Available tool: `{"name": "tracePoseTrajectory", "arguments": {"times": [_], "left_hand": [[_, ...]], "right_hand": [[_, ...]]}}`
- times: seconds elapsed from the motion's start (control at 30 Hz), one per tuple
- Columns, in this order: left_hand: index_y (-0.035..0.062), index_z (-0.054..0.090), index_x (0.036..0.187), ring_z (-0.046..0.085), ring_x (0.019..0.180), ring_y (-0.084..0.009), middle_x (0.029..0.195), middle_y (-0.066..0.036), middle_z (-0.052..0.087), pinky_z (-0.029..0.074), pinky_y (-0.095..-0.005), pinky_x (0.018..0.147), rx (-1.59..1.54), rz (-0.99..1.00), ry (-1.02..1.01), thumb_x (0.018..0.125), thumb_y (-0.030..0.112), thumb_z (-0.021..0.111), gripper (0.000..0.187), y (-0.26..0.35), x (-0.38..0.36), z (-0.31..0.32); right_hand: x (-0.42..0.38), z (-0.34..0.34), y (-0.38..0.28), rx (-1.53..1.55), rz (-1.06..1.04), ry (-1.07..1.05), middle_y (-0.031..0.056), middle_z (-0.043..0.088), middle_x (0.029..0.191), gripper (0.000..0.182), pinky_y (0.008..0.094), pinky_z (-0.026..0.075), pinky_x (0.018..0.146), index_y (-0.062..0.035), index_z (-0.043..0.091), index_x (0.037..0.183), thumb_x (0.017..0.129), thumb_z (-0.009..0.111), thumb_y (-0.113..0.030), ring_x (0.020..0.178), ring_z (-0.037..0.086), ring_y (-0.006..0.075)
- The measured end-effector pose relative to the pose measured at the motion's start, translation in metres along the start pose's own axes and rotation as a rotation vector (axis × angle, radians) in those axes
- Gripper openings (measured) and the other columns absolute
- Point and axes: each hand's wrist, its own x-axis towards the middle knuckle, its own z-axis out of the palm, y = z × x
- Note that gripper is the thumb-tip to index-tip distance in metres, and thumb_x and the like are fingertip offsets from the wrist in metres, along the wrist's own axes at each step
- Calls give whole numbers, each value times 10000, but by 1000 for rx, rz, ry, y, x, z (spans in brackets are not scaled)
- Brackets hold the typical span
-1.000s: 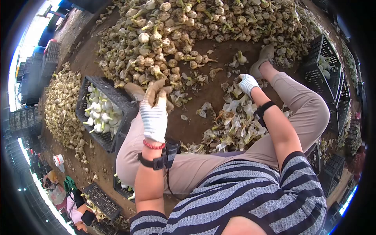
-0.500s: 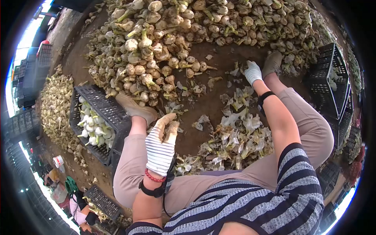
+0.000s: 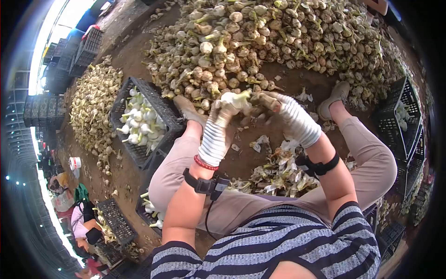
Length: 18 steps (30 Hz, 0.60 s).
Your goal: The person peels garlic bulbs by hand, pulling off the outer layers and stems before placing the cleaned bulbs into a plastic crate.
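My left hand [image 3: 218, 132], in a striped glove with soiled fingertips, is closed around a garlic bulb [image 3: 234, 101], whose pale green stem points right. At the stem end is my right hand [image 3: 297, 121], gloved alike, its fingers curled and blurred. Whether those fingers grip the stem or something else I cannot make out. Just beyond both hands lies a large heap of unpeeled garlic [image 3: 260, 35]. Below them, between my legs, is a pile of papery garlic skins [image 3: 283, 174].
A black crate [image 3: 169, 114] of clean white garlic stands left of my left foot. More black crates [image 3: 392, 114] are stacked at the right. Farther left are another garlic pile [image 3: 95, 102], a white bucket [image 3: 75, 162] and a person [image 3: 83, 228] at the lower left.
My left hand has moved up and now holds a garlic bulb. My right hand has come back from beside my right foot to the bulb. The camera view has shifted.
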Motion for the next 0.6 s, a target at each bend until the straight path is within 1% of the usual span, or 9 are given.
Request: {"name": "tracePoseTrajectory", "arguments": {"times": [0.03, 0.1, 0.23, 0.3, 0.33, 0.37, 0.47, 0.57, 0.6], "left_hand": [[64, 494, 1309, 593, 957, -189, 1174, -72, 584, 482, -328, 836, -42, -22, 56, 939, 389, 568, 499, 6, -7, 11], [56, 502, 1299, 582, 967, -189, 1140, -63, 601, 473, -348, 830, -80, -85, 94, 929, 455, 550, 546, 9, -12, 9], [52, 492, 1317, 548, 950, -203, 1074, -70, 585, 458, -388, 859, -72, -105, 102, 903, 469, 548, 590, 13, -19, 20], [43, 466, 1340, 551, 958, -207, 1104, -72, 577, 455, -371, 853, 15, -90, -35, 904, 454, 544, 605, 12, -20, 14], [43, 466, 1340, 551, 958, -207, 1104, -72, 577, 455, -371, 853, 15, -88, -37, 904, 454, 544, 605, 12, -21, 12], [51, 480, 1326, 558, 961, -194, 1119, -64, 588, 452, -350, 850, 8, -86, -47, 919, 460, 533, 579, 11, -22, 11], [67, 496, 1307, 565, 958, -178, 1131, -54, 596, 456, -320, 822, -29, -85, -31, 941, 473, 504, 547, 7, -25, 22], [60, 495, 1291, 556, 944, -157, 1165, -75, 564, 478, -311, 790, -85, -183, -129, 940, 387, 561, 484, 1, -17, 3], [51, 484, 1297, 548, 944, -143, 1167, -81, 559, 479, -309, 800, 383, 81, 34, 927, 312, 603, 468, 5, -17, 9]], "right_hand": [[0, 5, -9, -395, -49, 141, 31, 663, 1027, 450, 235, 495, 773, -26, 585, 1240, 902, 669, -312, 873, 596, 71], [-4, 18, -23, -590, -32, 168, 18, 629, 1104, 514, 258, 458, 895, -5, 507, 1320, 907, 669, -265, 1007, 568, 94], [-10, 52, -27, -587, -184, 133, 17, 640, 1061, 468, 254, 462, 877, 4, 533, 1299, 905, 670, -209, 982, 573, 89], [-1, 50, -19, -756, -236, 155, 25, 676, 1008, 363, 251, 483, 802, -21, 608, 1211, 899, 670, -196, 893, 577, 74], [-3, 52, -24, -659, -73, 203, 48, 679, 1006, 337, 265, 503, 817, -10, 620, 1178, 886, 683, -167, 905, 607, 92], [-4, 52, -23, -661, -74, 202, 48, 679, 1006, 337, 265, 503, 817, -10, 620, 1178, 886, 683, -167, 905, 607, 92], [-12, 58, -21, -26, -23, 171, 22, 665, 966, 234, 241, 503, 784, -28, 638, 1081, 887, 661, -155, 884, 627, 97], [-8, 50, -4, -7, -120, 234, 18, 658, 954, 225, 246, 506, 763, -34, 633, 1087, 893, 654, -147, 848, 622, 93], [-6, 51, 1, -176, -176, 352, 50, 685, 966, 209, 282, 508, 761, 1, 640, 1084, 899, 634, -95, 809, 626, 132]]}}
